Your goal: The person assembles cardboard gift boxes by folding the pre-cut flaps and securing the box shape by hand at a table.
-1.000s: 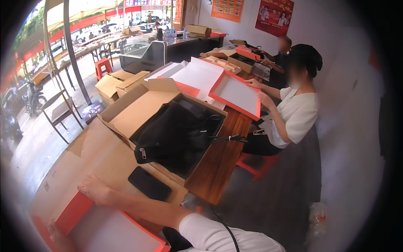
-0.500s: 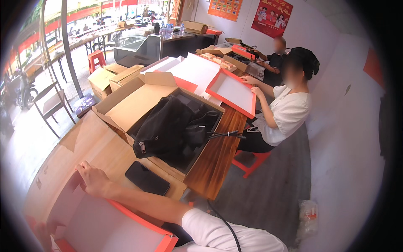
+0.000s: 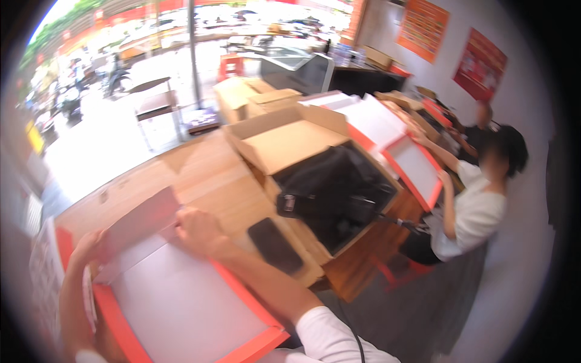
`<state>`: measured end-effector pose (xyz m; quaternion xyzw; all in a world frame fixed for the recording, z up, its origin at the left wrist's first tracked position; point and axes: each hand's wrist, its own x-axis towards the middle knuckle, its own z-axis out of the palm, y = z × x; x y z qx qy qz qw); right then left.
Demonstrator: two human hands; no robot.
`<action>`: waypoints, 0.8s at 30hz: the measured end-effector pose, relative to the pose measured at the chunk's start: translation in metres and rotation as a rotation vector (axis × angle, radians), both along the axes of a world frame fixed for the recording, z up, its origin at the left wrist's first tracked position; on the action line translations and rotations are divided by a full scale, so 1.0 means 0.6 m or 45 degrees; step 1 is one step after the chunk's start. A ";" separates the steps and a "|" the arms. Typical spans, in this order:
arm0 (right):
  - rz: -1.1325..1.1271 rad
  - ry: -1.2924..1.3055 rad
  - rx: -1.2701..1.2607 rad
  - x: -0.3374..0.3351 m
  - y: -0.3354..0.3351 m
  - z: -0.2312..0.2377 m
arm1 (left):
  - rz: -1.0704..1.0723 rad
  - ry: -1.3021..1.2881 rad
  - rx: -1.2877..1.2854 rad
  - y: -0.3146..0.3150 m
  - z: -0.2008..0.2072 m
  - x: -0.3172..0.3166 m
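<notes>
In front of me lies a shallow cardboard box (image 3: 187, 302) with a white inside and folded red-orange edges. Its far end flap (image 3: 142, 221) stands raised at a slant. At the flap's left corner is my left hand (image 3: 89, 247), its fingers curled around the cardboard. My right hand (image 3: 198, 231) is closed at the flap's right corner, where the red side wall meets it. Part of the right hand's grip is hidden by its own knuckles. The right forearm passes over the box's right edge.
A black phone (image 3: 275, 245) lies right of my right hand. Beyond it, an opened brown carton (image 3: 293, 142) holds a black bag (image 3: 324, 181). At the right, a seated co-worker (image 3: 475, 202) handles another red-edged box (image 3: 417, 169). Brown cartons (image 3: 266, 100) stand behind.
My view has swung left, so the scene sits further right. My left hand has come into view at the flap's left corner. The right hand stays at the flap, which shows more fully.
</notes>
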<state>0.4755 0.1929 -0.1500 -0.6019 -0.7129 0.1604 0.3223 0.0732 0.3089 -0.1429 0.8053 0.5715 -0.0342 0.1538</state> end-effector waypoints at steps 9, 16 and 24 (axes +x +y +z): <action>0.028 -0.054 -0.019 -0.016 0.006 0.004 | 0.272 -0.086 0.198 -0.038 -0.001 0.084; 0.007 -0.113 -0.009 -0.014 0.007 -0.002 | 0.326 0.093 0.212 -0.015 0.006 0.091; 0.005 -0.146 -0.065 0.000 0.004 0.009 | 0.433 -0.073 -0.313 -0.027 0.071 0.120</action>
